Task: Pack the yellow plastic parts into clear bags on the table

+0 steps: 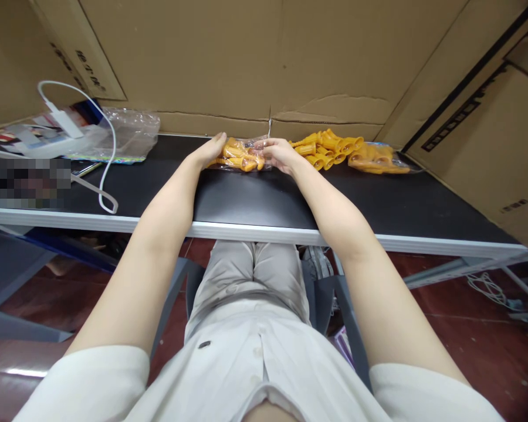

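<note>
A clear plastic bag (242, 164) with orange plastic pieces inside lies on the black table, between my two hands. My left hand (209, 151) is closed on its left end, thumb toward the top. At the right end, my right hand (279, 153) pinches the film with bent fingers; part of the grip is hidden by the shiny plastic. Just right of that hand is a loose pile of orange hollow plastic pieces (328, 146) with round open ends. Beyond the pile, another filled clear bag (378, 158) holds similar orange pieces.
Cardboard walls (229, 58) enclose the back and right of the table (255, 202). On the left lie empty clear bags (132, 132), a white charger (68, 123) and its looped white cable (114, 146). A metal edge (264, 232) runs along the front.
</note>
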{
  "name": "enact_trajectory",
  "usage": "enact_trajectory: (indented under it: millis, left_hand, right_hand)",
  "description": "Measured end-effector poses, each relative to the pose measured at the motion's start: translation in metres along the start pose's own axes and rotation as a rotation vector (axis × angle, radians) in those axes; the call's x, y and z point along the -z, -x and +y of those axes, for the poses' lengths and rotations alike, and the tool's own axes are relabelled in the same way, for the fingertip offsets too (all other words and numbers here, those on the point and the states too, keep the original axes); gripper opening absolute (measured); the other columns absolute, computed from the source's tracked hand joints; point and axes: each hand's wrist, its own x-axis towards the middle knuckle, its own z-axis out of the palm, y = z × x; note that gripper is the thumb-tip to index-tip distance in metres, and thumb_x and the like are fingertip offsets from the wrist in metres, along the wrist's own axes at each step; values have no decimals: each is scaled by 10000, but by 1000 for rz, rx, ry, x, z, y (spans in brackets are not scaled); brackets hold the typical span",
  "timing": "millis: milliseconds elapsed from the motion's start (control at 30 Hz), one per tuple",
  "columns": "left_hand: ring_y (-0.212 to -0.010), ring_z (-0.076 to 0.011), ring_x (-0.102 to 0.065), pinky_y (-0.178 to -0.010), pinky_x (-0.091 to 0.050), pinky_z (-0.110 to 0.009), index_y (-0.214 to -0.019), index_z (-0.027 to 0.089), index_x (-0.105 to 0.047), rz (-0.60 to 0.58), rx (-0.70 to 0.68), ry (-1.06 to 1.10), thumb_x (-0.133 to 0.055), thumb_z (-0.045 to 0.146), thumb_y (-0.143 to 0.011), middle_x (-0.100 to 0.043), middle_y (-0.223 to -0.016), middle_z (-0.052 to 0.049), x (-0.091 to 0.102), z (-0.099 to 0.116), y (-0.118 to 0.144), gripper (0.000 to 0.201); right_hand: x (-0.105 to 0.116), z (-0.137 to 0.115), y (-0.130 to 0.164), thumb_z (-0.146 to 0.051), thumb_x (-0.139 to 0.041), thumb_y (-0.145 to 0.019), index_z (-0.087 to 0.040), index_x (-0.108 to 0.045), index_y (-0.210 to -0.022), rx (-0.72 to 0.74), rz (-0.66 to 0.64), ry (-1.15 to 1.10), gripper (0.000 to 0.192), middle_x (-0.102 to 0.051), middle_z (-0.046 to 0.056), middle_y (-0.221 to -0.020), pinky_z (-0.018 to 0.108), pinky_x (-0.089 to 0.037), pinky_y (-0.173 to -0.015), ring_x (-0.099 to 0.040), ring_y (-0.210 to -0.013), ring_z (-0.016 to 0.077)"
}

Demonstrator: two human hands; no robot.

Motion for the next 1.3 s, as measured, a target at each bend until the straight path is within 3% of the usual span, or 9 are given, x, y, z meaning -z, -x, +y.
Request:
enact_trajectory:
  millis: [100,233,367,467,600,867,1033,1200,1300]
  left_hand:
    - [-1688,-278,-399,-1365,-319,-317,-1737,33,-466,-7,68,-63,-515,293,-1165,-400,-1810,-219,1,-2,-3,630]
    - [-1656,-311,-463,-1392,-300,-410,-1648,109,-612,65,-10,-85,-614,265,-1079,-546,-1733,-181,2,-2,-5,590]
    - [-1631,-351,-492,-1373,-341,-459,-1346,158,-814,18,-116,-41,-758,308,-962,-652,-1629,-187,6,2,-1,416]
    - [-1595,-395,-531,-1361,-355,-512,-1106,167,-845,-42,-168,-20,-843,258,-837,-696,-1561,-187,7,6,1,284]
    - [-1530,-410,-596,-1354,-362,-526,-994,164,-818,-13,-176,-10,-841,206,-790,-720,-1517,-196,4,9,1,209]
    - [-1482,-389,-636,-1334,-407,-501,-1055,191,-817,47,-186,9,-833,276,-813,-739,-1500,-176,1,12,-2,257]
    - [-1574,-334,-549,-1380,-313,-416,-1311,192,-802,162,-157,-75,-736,286,-911,-713,-1541,-145,5,12,1,417]
    - [-1523,-339,-593,-1332,-389,-394,-1421,127,-748,141,5,-209,-660,201,-899,-696,-1566,-179,10,2,0,535]
    - [-1535,-371,-575,-1342,-379,-454,-1442,145,-731,106,-6,-173,-669,241,-888,-684,-1580,-178,10,-3,-3,565]
  right_hand:
    - [2,2,-6,17,-644,-765,-178,-676,-884,0,55,37,231,-761,57,-998,364,-674,-942,-772,-1029,201]
    - [8,4,-13,12,-601,-792,-187,-659,-866,17,188,329,220,-724,55,-942,409,-647,-1018,-739,-1039,222]
    - [14,6,-13,3,-627,-802,-188,-635,-813,60,147,649,192,-730,83,-924,440,-603,-1096,-729,-1084,266]
    - [15,6,-13,-14,-624,-830,-186,-626,-801,76,108,720,175,-746,103,-944,433,-603,-1084,-742,-1069,274]
    - [12,5,-13,-19,-616,-831,-175,-663,-832,68,104,692,162,-752,89,-908,452,-619,-1066,-761,-1036,277]
    - [-1,-5,2,3,-677,-863,-204,-653,-810,15,-60,382,215,-742,29,-766,339,-658,-988,-750,-833,184]
    - [-1,-8,3,-44,-644,-940,-204,-639,-718,29,-12,310,274,-669,14,-643,298,-635,-875,-655,-653,152]
    - [1,-21,14,-241,-615,-1016,-181,-661,-711,24,-95,255,315,-697,51,-651,277,-597,-816,-706,-741,189]
    - [0,-25,20,-353,-726,-981,-173,-688,-748,53,-154,299,297,-718,50,-692,284,-597,-847,-716,-815,199]
